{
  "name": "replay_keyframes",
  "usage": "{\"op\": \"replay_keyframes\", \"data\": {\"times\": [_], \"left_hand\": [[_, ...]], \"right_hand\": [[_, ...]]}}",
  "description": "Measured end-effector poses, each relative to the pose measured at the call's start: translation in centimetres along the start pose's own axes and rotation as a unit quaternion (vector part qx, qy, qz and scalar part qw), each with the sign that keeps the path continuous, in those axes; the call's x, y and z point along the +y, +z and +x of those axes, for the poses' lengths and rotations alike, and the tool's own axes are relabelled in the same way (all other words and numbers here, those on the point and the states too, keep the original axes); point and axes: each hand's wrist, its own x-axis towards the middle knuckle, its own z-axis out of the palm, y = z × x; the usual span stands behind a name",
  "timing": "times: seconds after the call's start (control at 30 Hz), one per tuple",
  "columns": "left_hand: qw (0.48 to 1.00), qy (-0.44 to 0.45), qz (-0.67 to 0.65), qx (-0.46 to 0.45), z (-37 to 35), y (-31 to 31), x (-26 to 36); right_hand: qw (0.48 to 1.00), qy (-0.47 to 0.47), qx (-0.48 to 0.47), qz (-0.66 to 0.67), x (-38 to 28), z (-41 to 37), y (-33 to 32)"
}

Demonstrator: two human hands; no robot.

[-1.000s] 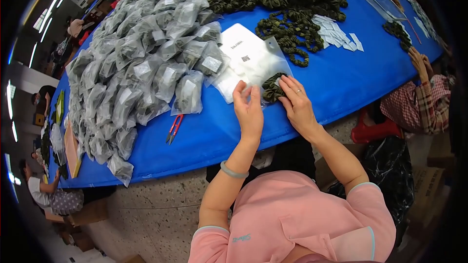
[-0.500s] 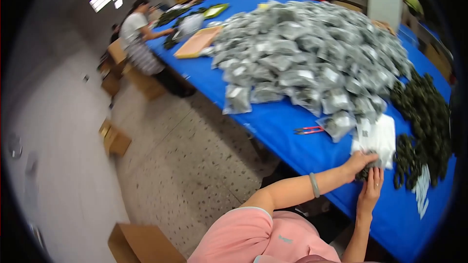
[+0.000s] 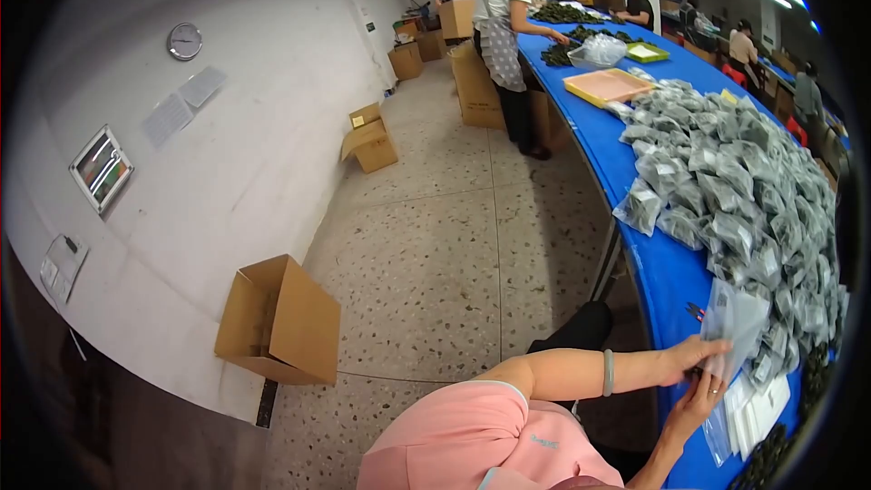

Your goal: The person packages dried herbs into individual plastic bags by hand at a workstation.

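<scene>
My left hand [image 3: 694, 356], with a bangle on its wrist, is closed on a clear plastic bag [image 3: 737, 318] that stands up over the table edge. Just below, my right hand [image 3: 694, 406] is closed against the lower part of that bag. Something dark shows between the hands, too covered to make out. Beside them lies a stack of white flat packets [image 3: 762, 413]. Red-handled thread snips [image 3: 695, 311] lie partly behind the bag. A large heap of filled clear bags [image 3: 726, 181] rises beyond my hands.
Dark looped pieces [image 3: 767, 463] lie at the lower right. The blue table [image 3: 649, 263] runs away from me, with an orange tray [image 3: 606, 88] farther along. An open carton [image 3: 281, 322] stands on the floor to the left. A co-worker [image 3: 508, 32] stands at the table's far side edge.
The view has swung left, showing more wall and floor. A clear bag now stands raised in my hands, where before they were together low over a small dark bundle beside the white packets.
</scene>
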Motion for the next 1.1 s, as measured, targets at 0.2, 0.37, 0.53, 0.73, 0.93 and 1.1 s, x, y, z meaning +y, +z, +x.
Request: {"op": "replay_keyframes", "data": {"times": [0.2, 0.37, 0.53, 0.73, 0.93, 1.1], "left_hand": [[0.949, 0.232, 0.111, 0.184, -6.8, 10.1, -0.1], [0.989, -0.119, -0.090, -0.006, -0.9, 9.8, -7.3], [0.953, -0.210, 0.187, -0.117, 0.3, 13.8, -12.3], [0.905, -0.104, 0.390, -0.137, 1.1, 13.5, -13.6], [0.825, 0.027, 0.553, -0.115, 2.5, 12.2, -12.6], [0.882, -0.119, 0.449, -0.080, 1.5, 11.7, -9.6]], "right_hand": [[0.997, -0.020, 0.078, 0.009, -4.1, 1.8, -3.2], [0.971, 0.069, 0.125, -0.194, -0.4, -2.6, -9.3], [0.948, 0.192, 0.134, -0.214, 5.1, -10.1, -14.7], [0.946, 0.192, 0.082, -0.249, 5.1, -11.3, -16.0], [0.944, 0.220, 0.120, -0.216, 4.7, -10.3, -15.5], [0.932, 0.216, 0.114, -0.267, 2.4, -8.5, -14.1]]}}
